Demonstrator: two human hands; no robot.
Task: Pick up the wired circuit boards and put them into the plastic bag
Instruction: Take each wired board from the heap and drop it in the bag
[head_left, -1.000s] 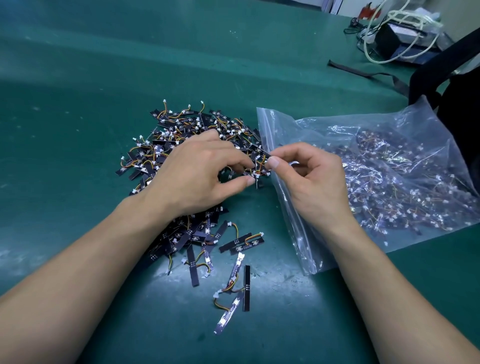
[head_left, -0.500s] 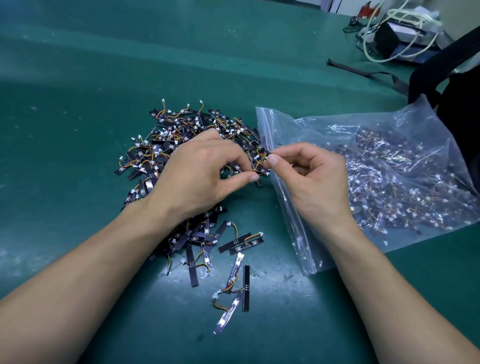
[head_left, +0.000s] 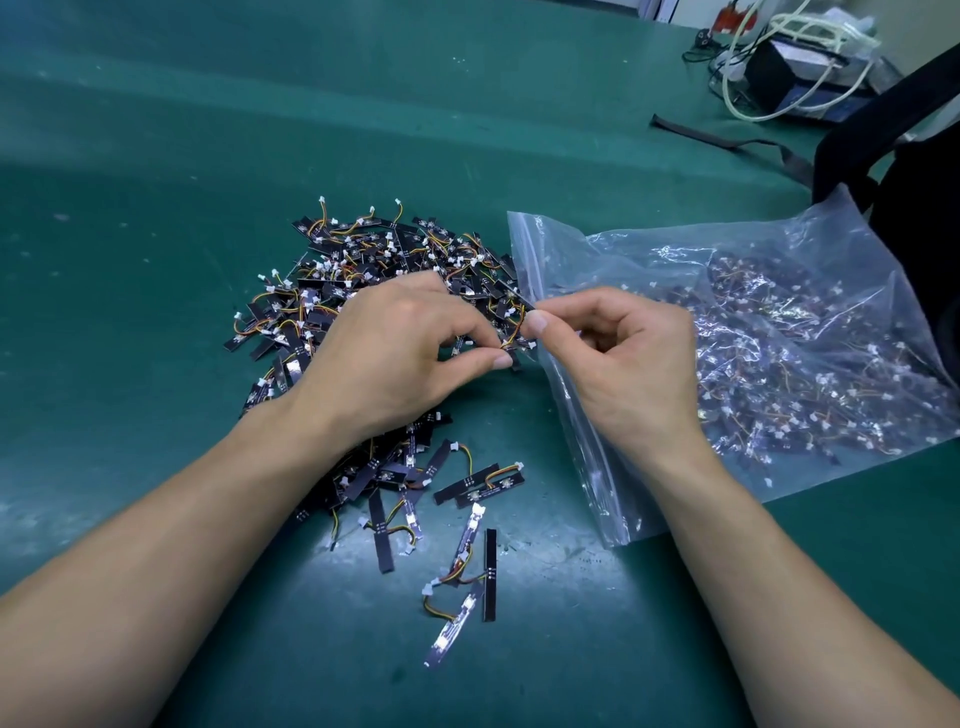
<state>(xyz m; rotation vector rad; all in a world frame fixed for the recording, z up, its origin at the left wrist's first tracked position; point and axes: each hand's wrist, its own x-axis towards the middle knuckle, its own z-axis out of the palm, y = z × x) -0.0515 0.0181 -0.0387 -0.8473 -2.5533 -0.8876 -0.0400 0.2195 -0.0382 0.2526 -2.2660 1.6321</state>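
Note:
A heap of small black wired circuit boards with orange wires and white plugs lies on the green mat. My left hand rests over the heap's right side, thumb and fingers pinching a wired board. My right hand lies on the mouth edge of the clear plastic bag, its thumb and forefinger pinching the same board's upper end. The bag lies flat to the right and holds many boards.
Several loose boards lie scattered in front of the heap. At the back right stand a black box with coiled white cables, a dark strap and a black bag. The green mat covers the table.
Both hands have stayed at the bag's mouth. My right thumb has shifted slightly up and left on the board, and my left fingers have closed a little tighter.

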